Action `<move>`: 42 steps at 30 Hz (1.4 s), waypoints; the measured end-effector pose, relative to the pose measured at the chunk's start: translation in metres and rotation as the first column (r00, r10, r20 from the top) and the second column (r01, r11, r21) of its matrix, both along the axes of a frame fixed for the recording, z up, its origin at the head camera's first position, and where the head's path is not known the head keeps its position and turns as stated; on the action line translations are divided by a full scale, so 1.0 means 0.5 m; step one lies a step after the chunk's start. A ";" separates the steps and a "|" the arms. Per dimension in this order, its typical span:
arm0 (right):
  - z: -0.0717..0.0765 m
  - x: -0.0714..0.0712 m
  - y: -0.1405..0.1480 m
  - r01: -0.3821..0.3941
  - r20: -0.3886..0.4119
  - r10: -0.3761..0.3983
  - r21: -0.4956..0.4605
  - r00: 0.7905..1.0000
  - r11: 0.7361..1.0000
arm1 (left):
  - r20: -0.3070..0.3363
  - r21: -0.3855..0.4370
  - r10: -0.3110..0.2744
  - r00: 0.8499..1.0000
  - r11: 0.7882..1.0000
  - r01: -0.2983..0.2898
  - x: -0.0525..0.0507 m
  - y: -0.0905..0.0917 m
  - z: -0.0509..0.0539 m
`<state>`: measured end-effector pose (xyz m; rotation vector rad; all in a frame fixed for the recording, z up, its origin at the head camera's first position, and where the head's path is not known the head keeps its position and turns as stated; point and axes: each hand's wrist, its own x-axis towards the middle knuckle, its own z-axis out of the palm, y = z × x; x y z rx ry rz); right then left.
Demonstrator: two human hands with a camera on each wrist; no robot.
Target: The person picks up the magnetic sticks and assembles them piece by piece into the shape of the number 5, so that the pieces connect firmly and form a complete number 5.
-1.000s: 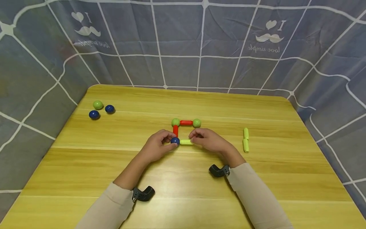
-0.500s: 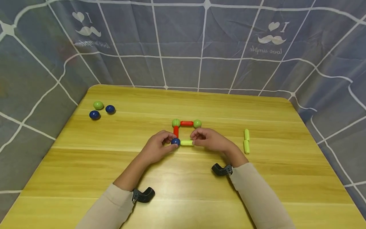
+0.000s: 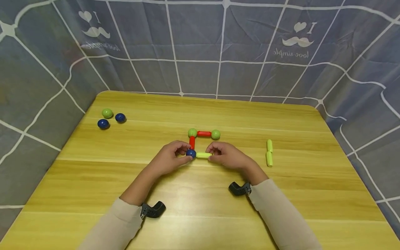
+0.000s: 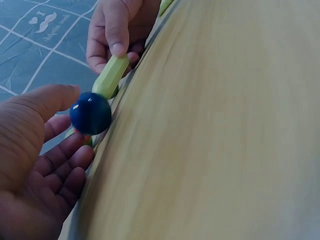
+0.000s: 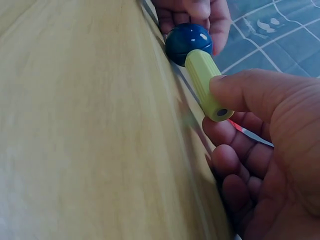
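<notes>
My left hand (image 3: 170, 158) pinches a dark blue ball (image 3: 191, 153) between thumb and fingers. Joined to that ball on its right is a ribbed yellow-green rod (image 3: 203, 155), and my right hand (image 3: 229, 155) pinches its free end. The right wrist view shows a small dark disc in that end of the rod (image 5: 204, 82). From the blue ball a red rod (image 3: 192, 141) runs back to a green ball (image 3: 192, 133). A second red rod (image 3: 204, 133) joins this one to another green ball (image 3: 215, 134) on the right, so the pieces form three sides of a square.
Two yellow-green rods (image 3: 269, 152) lie end to end on the right of the wooden table (image 3: 193, 205). At the back left are a loose green ball (image 3: 107, 113) and two blue balls (image 3: 103, 124). A grey-blue curtain (image 3: 200, 45) hangs behind the table.
The right hand drew slightly away from the rod's end, then came back onto it. The left forearm has shifted a little to the left. The joined pieces stay nearly in place.
</notes>
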<state>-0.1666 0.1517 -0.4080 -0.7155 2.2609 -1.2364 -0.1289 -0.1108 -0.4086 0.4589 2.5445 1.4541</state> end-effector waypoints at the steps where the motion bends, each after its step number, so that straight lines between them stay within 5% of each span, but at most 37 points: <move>1: 0.000 0.001 -0.001 0.001 -0.004 -0.001 -0.001 1.000 1.000 | 0.012 0.000 -0.004 1.000 1.000 0.004 0.001 -0.006 0.004; 9: -0.003 0.000 0.000 0.006 -0.037 -0.006 0.012 0.999 1.000 | 0.028 -0.077 0.002 1.000 0.997 0.000 0.010 -0.059 0.025; 14: -0.004 -0.013 0.013 0.021 0.016 -0.020 -0.058 1.000 0.998 | 0.046 -0.094 0.006 0.999 0.996 -0.001 0.012 -0.070 0.022; 18: 0.002 -0.032 0.026 0.127 0.031 -0.124 -0.121 0.992 0.984 | 0.062 -0.110 -0.006 0.998 0.994 0.013 0.016 -0.073 0.028; 25: 0.025 -0.072 0.023 0.320 -0.130 -0.332 -0.102 0.934 0.942 | 0.073 -0.158 -0.032 0.997 0.986 0.043 0.027 -0.105 0.057; 29: 0.007 -0.096 0.024 0.365 -0.055 -0.371 -0.086 0.927 0.927 | 0.037 -0.203 -0.036 0.999 0.978 0.043 0.025 -0.144 0.076; 33: -0.015 -0.105 0.028 0.379 0.016 -0.379 -0.079 0.925 0.922 | -0.008 -0.242 0.003 1.000 0.970 -0.004 0.018 -0.195 0.098; 42: -0.033 -0.102 0.024 0.343 -0.044 -0.349 -0.098 0.936 0.934 | -0.187 -0.323 0.137 0.973 0.926 -0.193 -0.007 -0.303 0.119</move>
